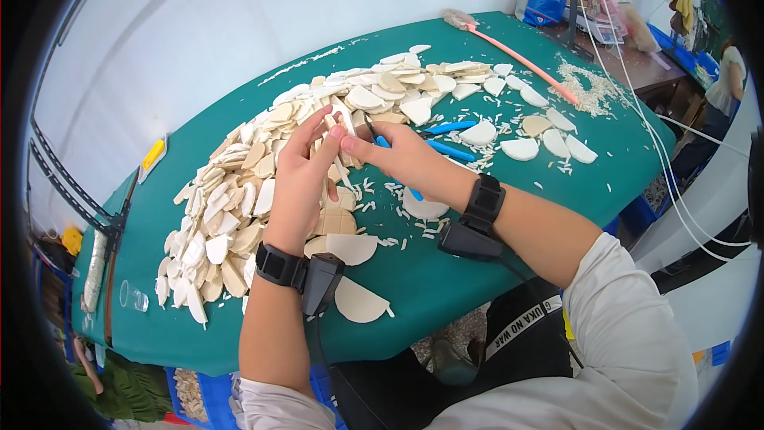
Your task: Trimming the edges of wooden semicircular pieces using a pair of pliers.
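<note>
My left hand [298,179] pinches a cream-white flat piece [344,114] upright between thumb and fingers. Close against it, my right hand [418,161] is closed around blue-handled cutting pliers [383,142], whose dark tip points at the piece. The fingers partly hide both the piece and the jaws. A second blue-handled tool [450,127] lies on the table just beyond my right hand. Under and around my left hand spreads a big heap of white and beige half-round pieces [239,199]. Several loose half-round pieces [520,149] lie to the right, among small white offcuts [366,189].
The green-covered table [446,251] meets a white wall behind. A pink-handled brush [521,61] lies near a pile of shavings [593,89] at the far right. White cables [649,123] hang at the right. A clear cup [134,296] rests at the left. Another person [726,84] is at the right edge.
</note>
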Motion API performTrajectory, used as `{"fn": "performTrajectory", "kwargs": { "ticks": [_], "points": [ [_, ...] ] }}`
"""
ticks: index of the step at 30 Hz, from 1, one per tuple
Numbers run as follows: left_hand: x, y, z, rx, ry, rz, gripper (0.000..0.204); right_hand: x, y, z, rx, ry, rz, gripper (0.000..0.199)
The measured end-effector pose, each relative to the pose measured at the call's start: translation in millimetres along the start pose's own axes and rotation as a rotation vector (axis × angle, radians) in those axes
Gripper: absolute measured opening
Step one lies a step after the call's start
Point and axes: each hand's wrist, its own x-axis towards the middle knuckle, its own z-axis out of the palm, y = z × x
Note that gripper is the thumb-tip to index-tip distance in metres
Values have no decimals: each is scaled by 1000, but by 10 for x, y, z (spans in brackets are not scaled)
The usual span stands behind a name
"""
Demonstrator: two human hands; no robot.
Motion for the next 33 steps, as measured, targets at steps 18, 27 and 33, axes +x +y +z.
{"fn": "performTrajectory", "kwargs": {
  "ticks": [18, 27, 33],
  "points": [
    [17, -213, 112, -193, 7, -127, 49, -10, -66, -36, -62, -53, 134, 53],
    [-69, -22, -30, -432, 151, -64, 43, -4, 10, -71, -617, 38, -476, 49],
    [-118, -128, -313, 269, -144, -8, 80, -61, -32, -83, -863, -13, -887, 56]
  ]
}}
